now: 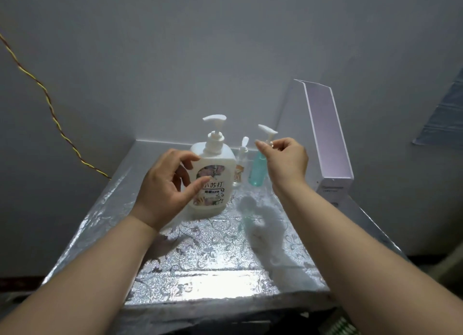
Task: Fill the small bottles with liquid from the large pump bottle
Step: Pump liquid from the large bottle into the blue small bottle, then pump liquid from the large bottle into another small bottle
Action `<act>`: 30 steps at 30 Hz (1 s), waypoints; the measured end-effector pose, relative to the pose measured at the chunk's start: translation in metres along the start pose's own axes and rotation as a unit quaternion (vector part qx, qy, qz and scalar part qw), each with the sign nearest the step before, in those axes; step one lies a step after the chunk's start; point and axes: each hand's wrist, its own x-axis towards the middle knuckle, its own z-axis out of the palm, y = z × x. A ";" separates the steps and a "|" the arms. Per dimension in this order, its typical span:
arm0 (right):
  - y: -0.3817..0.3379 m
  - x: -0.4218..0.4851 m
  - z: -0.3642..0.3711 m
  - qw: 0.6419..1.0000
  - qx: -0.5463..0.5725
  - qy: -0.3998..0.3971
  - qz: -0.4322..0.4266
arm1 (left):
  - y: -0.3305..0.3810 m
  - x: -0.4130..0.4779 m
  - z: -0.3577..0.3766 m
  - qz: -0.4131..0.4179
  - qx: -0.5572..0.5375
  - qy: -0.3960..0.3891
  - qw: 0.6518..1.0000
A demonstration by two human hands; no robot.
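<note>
With filling seemingly unstarted, the right hand (285, 159) is pinching the pump of the teal bottle (258, 170) while the left hand (162, 184) is curving half-open around the large pump bottle (216, 159).

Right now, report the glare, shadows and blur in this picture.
Head view: hard glare on the near edge of the foil table; the right hand, pinching the pump of the teal bottle, casts a soft shadow across the foil; dim overall light; wide-angle bend at the edges; forearms slightly smeared, large pump bottle label legible.
</note>
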 end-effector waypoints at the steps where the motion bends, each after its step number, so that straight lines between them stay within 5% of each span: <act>1: 0.005 0.002 0.003 1.000 -0.020 0.001 0.002 | 0.000 0.000 0.000 -0.002 -0.001 0.002 1.000; 12: 0.026 0.012 0.021 0.990 -0.140 0.004 0.030 | 0.002 0.000 0.000 -0.007 -0.012 0.001 1.000; 26: 0.037 0.017 0.003 0.993 -0.071 -0.021 0.087 | 0.006 -0.001 0.000 0.016 0.007 -0.018 1.000; 30: 0.040 0.021 -0.023 0.984 -0.160 -0.042 0.071 | 0.008 -0.002 0.001 0.023 0.022 -0.025 0.999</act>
